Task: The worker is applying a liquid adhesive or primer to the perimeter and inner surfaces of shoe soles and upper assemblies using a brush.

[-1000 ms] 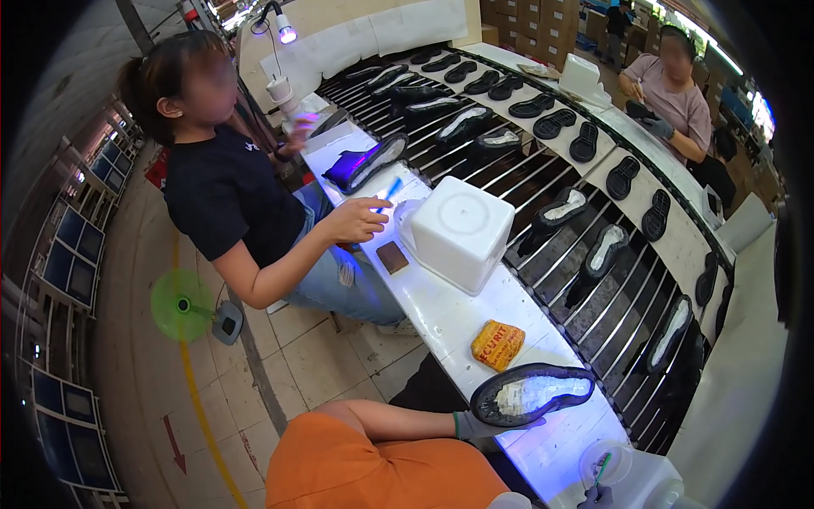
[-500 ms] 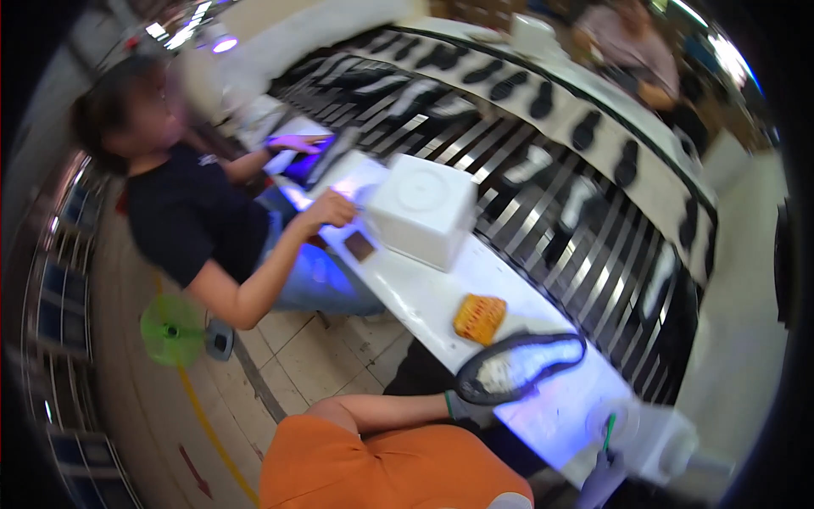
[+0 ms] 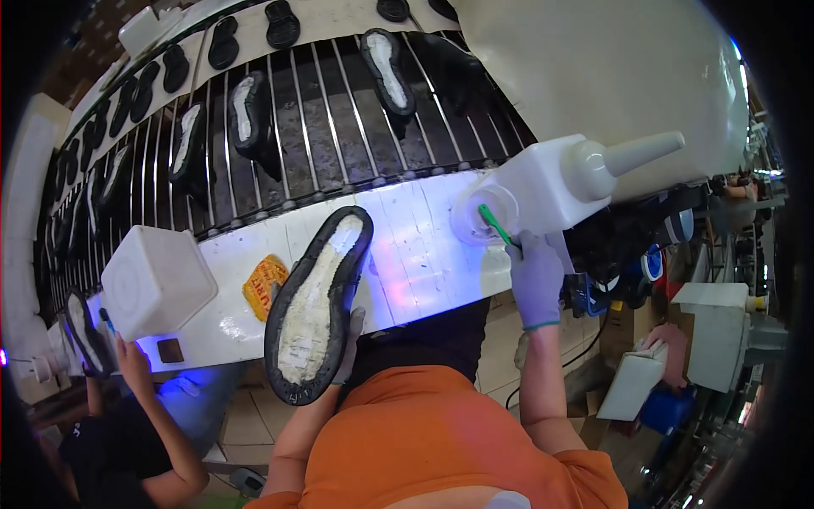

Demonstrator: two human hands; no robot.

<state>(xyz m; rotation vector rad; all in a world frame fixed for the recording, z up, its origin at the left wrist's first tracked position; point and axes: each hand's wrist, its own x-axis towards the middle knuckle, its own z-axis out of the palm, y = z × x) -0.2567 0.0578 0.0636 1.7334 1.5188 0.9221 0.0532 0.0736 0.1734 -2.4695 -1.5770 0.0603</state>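
Note:
A black shoe sole (image 3: 309,310) with a pale, rough inner area tilts above the front edge of the white bench. My left hand (image 3: 351,343), in a grey glove, grips it at its right side; most of the fingers are hidden behind it. My right hand (image 3: 538,276), gloved in pale fabric with a green cuff edge, is closed on a green-handled brush (image 3: 494,225). The brush's far end dips into a round white cup (image 3: 462,231), which adjoins a large white plastic bottle (image 3: 551,182) with a long nozzle pointing right.
Left of the sole lie an orange packet (image 3: 264,287) and a white square tub (image 3: 157,280). A co-worker's hand (image 3: 133,365) holds a brush beside another sole (image 3: 85,332). Behind the bench runs a slatted conveyor (image 3: 318,110) carrying several soles. Boxes (image 3: 716,339) stand at right.
My view has swung right, so the bench now lies across the picture. The sole appears more upright in my left hand. My right hand still holds the brush at the cup.

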